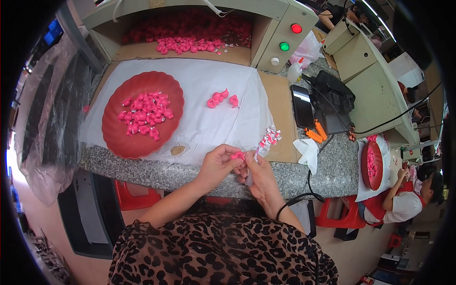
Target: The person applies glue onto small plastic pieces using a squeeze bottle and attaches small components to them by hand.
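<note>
My left hand (217, 165) pinches a small pink piece (237, 155) at the counter's front edge. My right hand (259, 175) meets it there and holds a thin pale stick-like tool (256, 153) against the piece. A red round tray (119, 137) holding several pink pieces (145, 113) lies to the left on a white cloth (199, 80). A few pink pieces (221, 99) sit loose on the cloth. A small cluster of pink and white bits (270, 137) lies just past my right hand.
A box-shaped machine (266, 28) with red and green buttons holds more pink pieces at the back. A phone (302, 106), a black device (335, 102) and cables lie to the right. Another person (401, 202) sits at a second red tray (377, 178).
</note>
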